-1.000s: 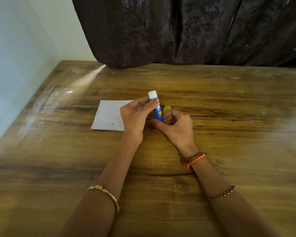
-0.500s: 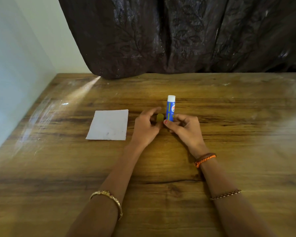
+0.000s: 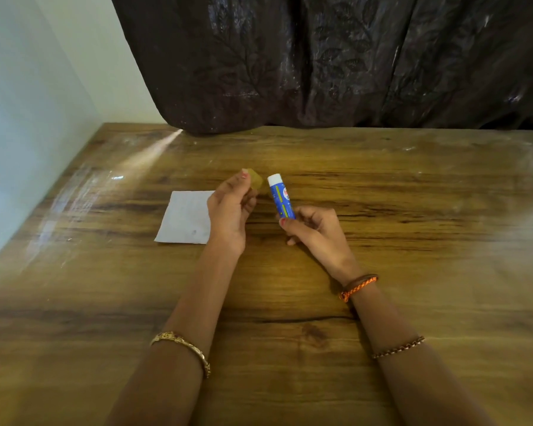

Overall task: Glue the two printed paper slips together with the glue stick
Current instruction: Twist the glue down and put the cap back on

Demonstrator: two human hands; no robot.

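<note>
1. Now right hand (image 3: pixel 316 233) raised a little over the table (image 3: pixel 413 241), fingers curled around the lower end of the glue stick (image 3: pixel 281 196), thumb pressed on its side; wrist bent inward, an orange cord bracelet (image 3: pixel 358 285) on it and a bead bracelet (image 3: pixel 398 347) further up the forearm.
2. Glue stick blue with a white top, tilted slightly to the left, top end pointing away from the person; cannot tell if glue is wound out.
3. Left hand (image 3: pixel 233 210) lifted beside it, palm turned to the right, thumb and fingertips pinched on the yellow cap (image 3: pixel 255 179); cap apart from the stick, just to the left of its white top. Gold bangle (image 3: pixel 182 348) on the left forearm.
4. Only one white paper slip (image 3: pixel 185 221) seen, flat on the table, left of the left hand and partly hidden behind it; print too faint to read.
5. Behind all, dark curtain (image 3: pixel 320 63) hanging down to the far table edge, pale wall (image 3: pixel 28 103) on the left.
6. Compared with half a second ago: both hands higher and further apart, cap drawn away from the stick, stick leaning more; paper in the same place.
</note>
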